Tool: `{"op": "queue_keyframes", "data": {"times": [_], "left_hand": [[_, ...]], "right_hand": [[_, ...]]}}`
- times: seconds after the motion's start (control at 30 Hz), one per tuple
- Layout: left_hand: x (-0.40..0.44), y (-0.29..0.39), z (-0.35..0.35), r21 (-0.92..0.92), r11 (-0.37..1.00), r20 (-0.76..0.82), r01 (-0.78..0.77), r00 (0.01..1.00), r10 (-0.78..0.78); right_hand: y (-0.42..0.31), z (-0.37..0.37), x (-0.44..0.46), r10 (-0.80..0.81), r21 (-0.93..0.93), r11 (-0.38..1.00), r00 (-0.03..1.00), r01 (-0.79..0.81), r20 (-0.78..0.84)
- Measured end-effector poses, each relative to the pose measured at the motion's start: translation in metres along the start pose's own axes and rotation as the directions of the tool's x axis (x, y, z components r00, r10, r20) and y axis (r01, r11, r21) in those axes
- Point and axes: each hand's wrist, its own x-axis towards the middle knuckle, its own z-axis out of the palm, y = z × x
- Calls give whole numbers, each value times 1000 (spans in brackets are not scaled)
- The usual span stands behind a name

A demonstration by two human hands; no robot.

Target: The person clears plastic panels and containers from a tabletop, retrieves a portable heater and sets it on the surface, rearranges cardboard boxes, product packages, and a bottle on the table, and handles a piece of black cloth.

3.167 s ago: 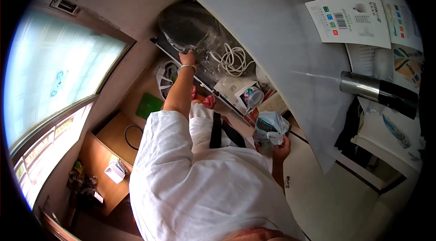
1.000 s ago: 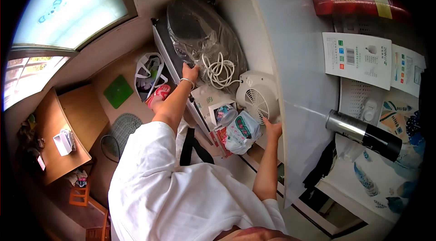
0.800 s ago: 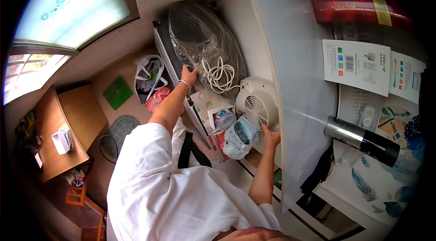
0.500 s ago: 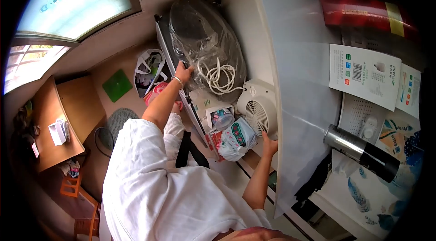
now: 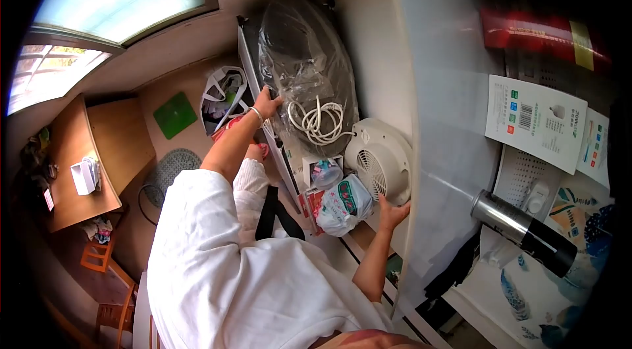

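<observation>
My left hand, with a bracelet at the wrist, grips the edge of a long upright board beside a dark bulky object wrapped in clear plastic. My right hand holds the lower edge of a white fan heater, thumb by the round grille; its other fingers are partly hidden. A coiled white cord runs from the heater over the plastic. Against the heater's near side lie a white printed plastic bag and a clear container with colourful contents.
A tall white panel stands right of the heater. Beyond it lie printed white boxes and a black-and-silver cylinder. At left are a white bag, a green mat and a wooden desk.
The view has shifted slightly, moving the scene right. The heater appears turned a little, showing more of its side. Both hands keep nearly the same places.
</observation>
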Motion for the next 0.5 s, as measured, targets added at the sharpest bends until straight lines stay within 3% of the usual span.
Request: {"op": "queue_keyframes", "data": {"times": [0.1,0.17,0.33,0.43,0.5], "left_hand": [[16,-3,4,59,998,-11,-25,1000,26],[34,-1,2,319,945,-48,-68,995,88],[39,12,3,557,830,-70,24,997,18],[25,45,-5,655,736,-39,170,981,-192],[11,63,-8,708,682,-95,185,981,-168]], "right_hand": [[-3,-1,-4,4,-64,998,1000,-3,23],[-6,1,3,-10,-76,997,1000,12,18],[-14,5,16,-40,-97,994,999,41,5],[-17,5,20,-39,-109,993,999,37,-11],[-19,7,22,-40,-110,993,999,39,-14]]}}
